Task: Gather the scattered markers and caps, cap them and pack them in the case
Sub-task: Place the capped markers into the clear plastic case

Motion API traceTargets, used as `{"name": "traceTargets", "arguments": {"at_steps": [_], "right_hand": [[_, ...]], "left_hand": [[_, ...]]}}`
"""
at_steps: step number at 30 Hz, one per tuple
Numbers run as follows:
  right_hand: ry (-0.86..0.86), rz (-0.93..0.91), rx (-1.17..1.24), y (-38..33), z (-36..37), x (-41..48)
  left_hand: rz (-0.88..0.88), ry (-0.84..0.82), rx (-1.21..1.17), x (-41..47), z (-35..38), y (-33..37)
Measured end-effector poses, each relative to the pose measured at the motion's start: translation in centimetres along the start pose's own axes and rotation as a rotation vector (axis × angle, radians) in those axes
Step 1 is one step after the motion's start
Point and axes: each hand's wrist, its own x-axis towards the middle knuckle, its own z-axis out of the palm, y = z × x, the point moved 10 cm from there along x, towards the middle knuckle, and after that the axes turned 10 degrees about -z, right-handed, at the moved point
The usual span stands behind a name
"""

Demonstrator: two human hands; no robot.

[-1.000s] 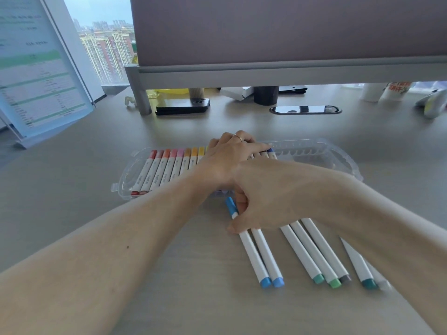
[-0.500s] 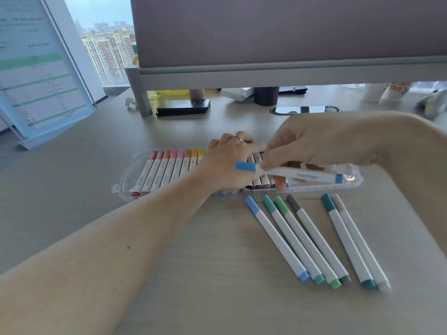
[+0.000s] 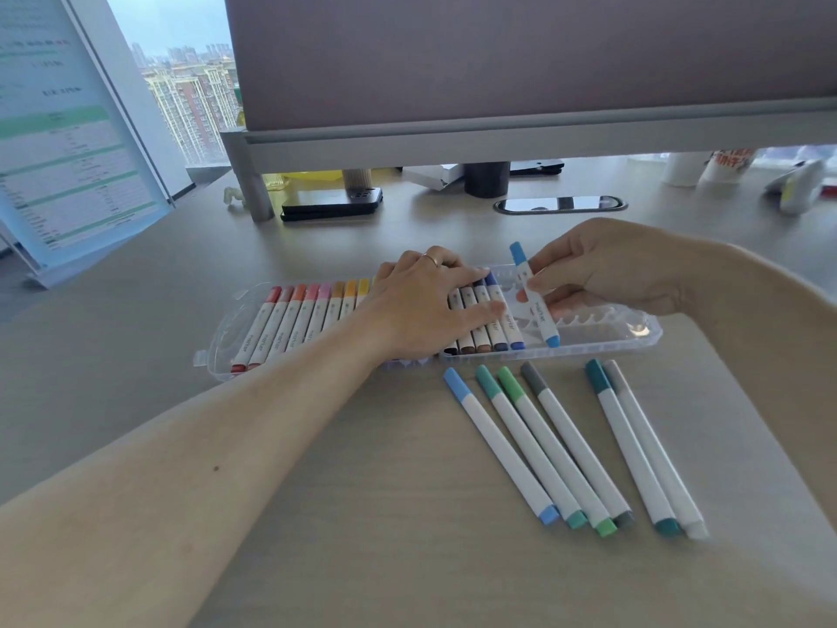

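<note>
A clear plastic case (image 3: 634, 335) lies across the desk, its left part filled with capped markers (image 3: 290, 328) from red through orange to brown and dark blue. My left hand (image 3: 425, 305) lies flat on the packed markers with fingers stretched out. My right hand (image 3: 602, 274) pinches a capped light-blue marker (image 3: 536, 305), which slants into the case just right of the dark blue one, lower end down in a slot. In front of the case lie several capped markers (image 3: 557, 451): light blue, teal, green, grey, dark teal and pale grey.
A desk divider panel (image 3: 521, 133) on a grey post stands behind the case. Under it sit a black phone (image 3: 333, 204), a dark cup (image 3: 487, 179) and a cable grommet (image 3: 559, 204). A document stand (image 3: 68, 142) occupies the far left; paper cups (image 3: 706, 167) are far right.
My right hand picked a light-blue marker off the desk, lifted it over the case, and turned it from lying crosswise to slanting down into a slot. My left hand stayed put.
</note>
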Motion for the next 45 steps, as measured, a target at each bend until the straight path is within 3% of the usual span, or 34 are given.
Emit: {"name": "traceTargets", "arguments": {"at_steps": [11, 22, 32, 39, 45], "right_hand": [[0.129, -0.009, -0.057, 0.5, 0.3, 1.1], [0.074, -0.012, -0.273, 0.7, 0.5, 1.2], [0.040, -0.014, -0.262, 0.9, 0.5, 1.1], [0.030, -0.045, -0.272, 0.8, 0.2, 0.7], [0.061, -0.109, -0.550, -1.9, -0.2, 0.0]], "left_hand": [[0.007, 0.006, 0.029, 0.2, 0.1, 0.0], [0.013, 0.000, 0.033, 0.1, 0.1, 0.0], [0.069, 0.028, 0.063, 0.2, -1.1, 2.0], [0.097, -0.007, -0.112, 0.4, 0.0, 3.2], [0.077, 0.002, -0.092, 0.0, -0.1, 3.3]]}}
